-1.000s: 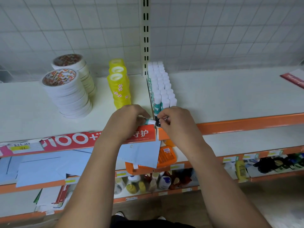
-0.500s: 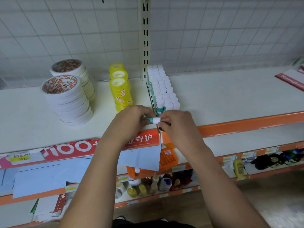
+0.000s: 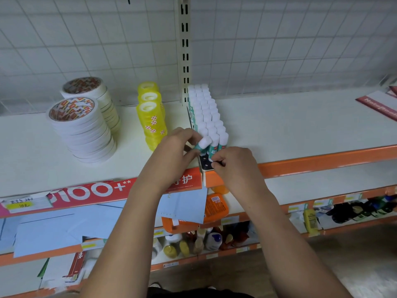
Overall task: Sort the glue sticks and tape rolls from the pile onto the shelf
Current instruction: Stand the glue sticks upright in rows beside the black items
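Your shelf (image 3: pixel 300 130) is broad and flat, with only a low orange lip (image 3: pixel 322 160) at the front; anything that topples near that edge may roll over it toward the bottles (image 3: pixel 206 241) on the lower shelf. The white tape rolls (image 3: pixel 81 130) stand in two stacks well to the left, apart from your hands, and look safe unless your forearm swings wide. The yellow tape rolls (image 3: pixel 151 119) are nearer, just beside your left hand (image 3: pixel 174 151), tall and narrow, so a nudge of the knuckles could tip them.

The block of glue sticks (image 3: pixel 206 112) stands upright in tight rows from the back grid to the front; it is the main worry, since slim sticks prop each other and a sideways push at the front row could fell several.

Your left hand's fingers wrap one glue stick (image 3: pixel 203 144), tilted, at the block's front left corner; stand it straight before letting go, or it may lean and slide. Your right hand (image 3: pixel 234 166) sits just before the front row, fingers curled tight; whether they pinch anything cannot be told. The black bracket (image 3: pixel 205 162) lies between your hands; a stick set on it may stand unevenly.
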Motion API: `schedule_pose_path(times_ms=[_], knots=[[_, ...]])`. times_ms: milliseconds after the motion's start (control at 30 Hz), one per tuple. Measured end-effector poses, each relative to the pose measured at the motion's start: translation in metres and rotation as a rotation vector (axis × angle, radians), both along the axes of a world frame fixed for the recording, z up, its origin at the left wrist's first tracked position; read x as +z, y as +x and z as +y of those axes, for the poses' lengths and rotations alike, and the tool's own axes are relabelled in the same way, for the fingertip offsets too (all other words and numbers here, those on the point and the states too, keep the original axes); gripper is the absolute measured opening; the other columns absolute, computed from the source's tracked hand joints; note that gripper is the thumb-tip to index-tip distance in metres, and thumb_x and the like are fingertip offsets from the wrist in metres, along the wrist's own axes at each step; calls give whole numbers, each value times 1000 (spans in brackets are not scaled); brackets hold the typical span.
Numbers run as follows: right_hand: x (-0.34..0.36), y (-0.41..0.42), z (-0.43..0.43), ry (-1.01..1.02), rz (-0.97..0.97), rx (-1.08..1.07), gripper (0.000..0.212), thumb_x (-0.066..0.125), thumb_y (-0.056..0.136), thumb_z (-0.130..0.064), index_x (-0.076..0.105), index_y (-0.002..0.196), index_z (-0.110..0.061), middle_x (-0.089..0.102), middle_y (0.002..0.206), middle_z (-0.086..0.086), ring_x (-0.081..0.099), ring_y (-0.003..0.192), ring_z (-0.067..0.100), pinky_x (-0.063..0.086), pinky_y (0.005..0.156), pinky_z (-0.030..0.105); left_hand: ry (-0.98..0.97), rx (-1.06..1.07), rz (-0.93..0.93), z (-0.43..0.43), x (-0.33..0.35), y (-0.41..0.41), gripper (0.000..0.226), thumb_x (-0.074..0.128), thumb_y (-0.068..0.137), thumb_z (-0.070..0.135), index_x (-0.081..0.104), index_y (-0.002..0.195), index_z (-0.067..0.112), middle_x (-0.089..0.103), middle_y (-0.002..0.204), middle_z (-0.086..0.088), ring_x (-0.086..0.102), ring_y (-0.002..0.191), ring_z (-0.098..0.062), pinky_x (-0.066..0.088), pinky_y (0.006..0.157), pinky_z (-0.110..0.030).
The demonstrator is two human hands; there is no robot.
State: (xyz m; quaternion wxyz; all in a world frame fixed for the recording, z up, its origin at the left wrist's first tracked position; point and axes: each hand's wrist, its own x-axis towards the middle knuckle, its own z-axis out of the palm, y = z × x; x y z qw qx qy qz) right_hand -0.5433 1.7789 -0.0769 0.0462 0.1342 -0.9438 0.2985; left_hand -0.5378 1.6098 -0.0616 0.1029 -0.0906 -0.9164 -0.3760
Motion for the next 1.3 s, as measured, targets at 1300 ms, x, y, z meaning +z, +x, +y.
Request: schedule_pose_path(times_ms=[1300], knots=[[49,24,-90,28,144,365,21,57,92,-19,70,107,-24,68,101,-7,61,94,15,52,78,37,-10,464,25,-77,0,75,10,60,88,23,60,80,29,64,91,11,63,80,-9,52,71,-37]])
